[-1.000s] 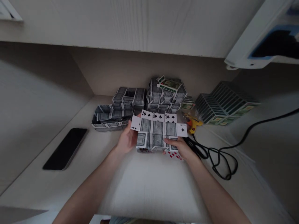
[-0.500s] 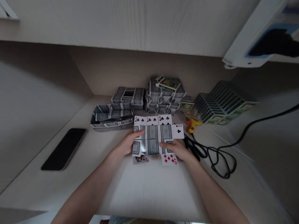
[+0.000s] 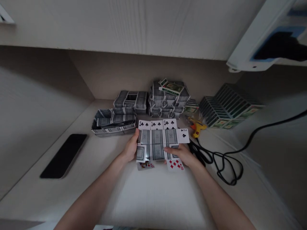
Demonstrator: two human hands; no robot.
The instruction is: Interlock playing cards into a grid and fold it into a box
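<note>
A flat panel of joined playing cards [image 3: 157,140] lies between my hands, mostly patterned grey backs up. Face-up cards stick out at its far side, showing the 4, 5 and 6 of clubs, with a 2 of clubs [image 3: 183,136] at the right. Below the near edge show a ten of diamonds [image 3: 175,165] and a court card [image 3: 145,165]. My left hand [image 3: 130,147] grips the panel's left edge, thumb upright along it; its other fingers are mostly hidden. My right hand [image 3: 181,153] pinches the near right part, thumb on top, fingers underneath.
Behind stand an open card-built box [image 3: 115,129], another card structure [image 3: 131,99] and a stacked card block [image 3: 169,102] topped by a card packet [image 3: 172,87]. At right are a yellow glue gun [image 3: 198,127], its black cable [image 3: 222,153] and packed card boxes [image 3: 230,105]. A phone [image 3: 63,156] lies left.
My left thumb has slid off the panel's top to its left edge. My right hand keeps its hold. The view has shifted slightly.
</note>
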